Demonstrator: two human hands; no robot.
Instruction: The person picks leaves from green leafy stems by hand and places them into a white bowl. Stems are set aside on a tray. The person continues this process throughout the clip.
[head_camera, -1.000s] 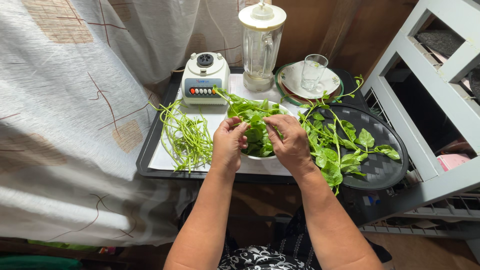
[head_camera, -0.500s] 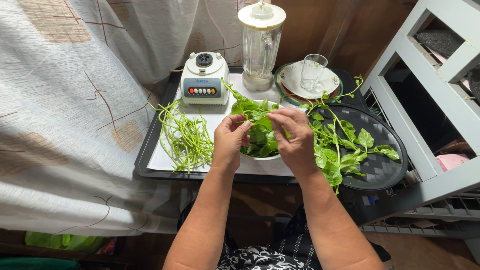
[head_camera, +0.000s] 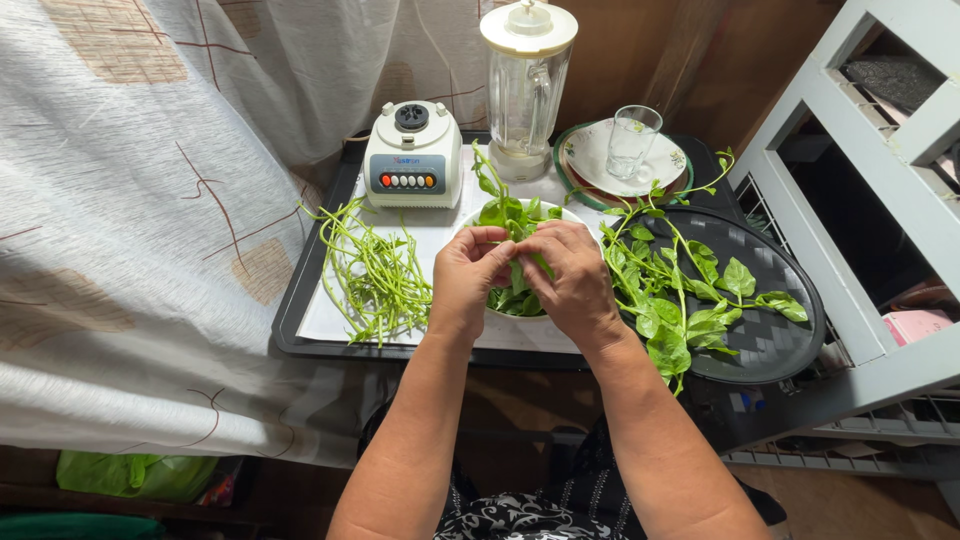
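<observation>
Two-hand grip (head_camera: 520, 250) on leafy stem (head_camera: 508, 212) (over bowl (head_camera: 560, 212))

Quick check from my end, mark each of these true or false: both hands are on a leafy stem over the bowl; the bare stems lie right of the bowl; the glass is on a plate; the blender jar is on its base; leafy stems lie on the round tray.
1. Both hands, left hand and right hand, hold a leafy stem over the bowl. True.
2. The bare stems lie right of the bowl. False: they lie left of it.
3. The glass stands on a plate. True.
4. The blender jar sits on its base. False: it stands beside the base.
5. Leafy stems lie on the round tray. True.
</observation>
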